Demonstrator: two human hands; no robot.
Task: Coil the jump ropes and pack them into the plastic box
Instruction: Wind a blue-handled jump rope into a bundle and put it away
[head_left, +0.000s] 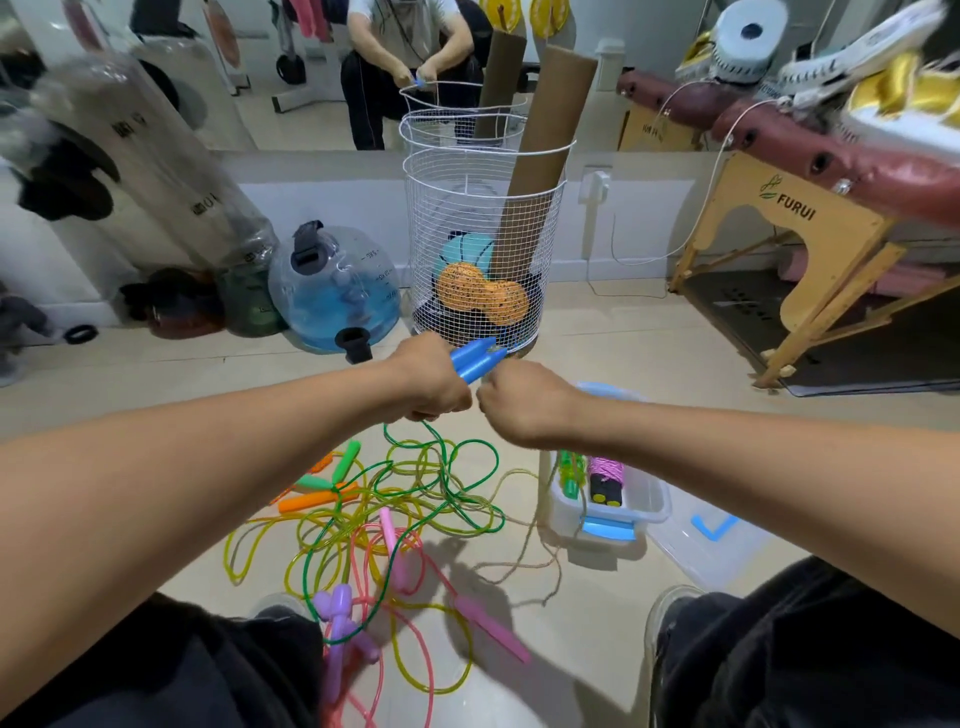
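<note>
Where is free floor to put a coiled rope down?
Bare tiles lie between the rope tangle and the water jug, and between the box and wooden bench. It is crowded from the tangle to the box.

Blue handles (475, 359) in hands (434, 379)

The handles (477, 357) sit in the left hand (434, 376), with the right hand (522, 402) just beside it. Below the fingers (415, 413), the ropes (395, 499) lie tangled on the floor (156, 384). Right of the ropes stands the box (605, 499), with the lid (711, 545) beside it. Beyond the fingers stands the basket (483, 223); the jug (335, 288) lies to its left.
</note>
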